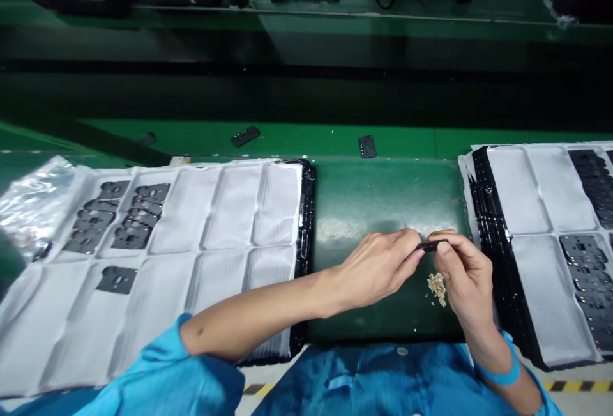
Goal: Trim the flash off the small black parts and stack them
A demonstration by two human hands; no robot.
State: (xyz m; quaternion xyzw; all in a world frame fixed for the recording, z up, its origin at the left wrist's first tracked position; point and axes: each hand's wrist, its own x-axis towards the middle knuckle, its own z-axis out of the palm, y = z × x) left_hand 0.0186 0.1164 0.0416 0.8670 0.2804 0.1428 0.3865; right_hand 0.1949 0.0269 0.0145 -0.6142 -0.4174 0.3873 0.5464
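Note:
A small flat black plastic part (431,245) is held between my two hands above the green table (373,199). The fingers of my left hand (383,262) pinch its left end. My right hand (462,269) grips its right end between thumb and forefinger. Just below the part, partly behind my right hand, lies a small heap of tiny brass-coloured pieces (437,288). The part is seen nearly edge-on, so its face is hidden.
To the left, a white-lined tray (186,205) holds several black parts (117,280) in its pockets. Another stacked tray (522,179) with black parts (584,256) stands right. Two loose black parts lie at the back, one left (246,136), one right (367,146).

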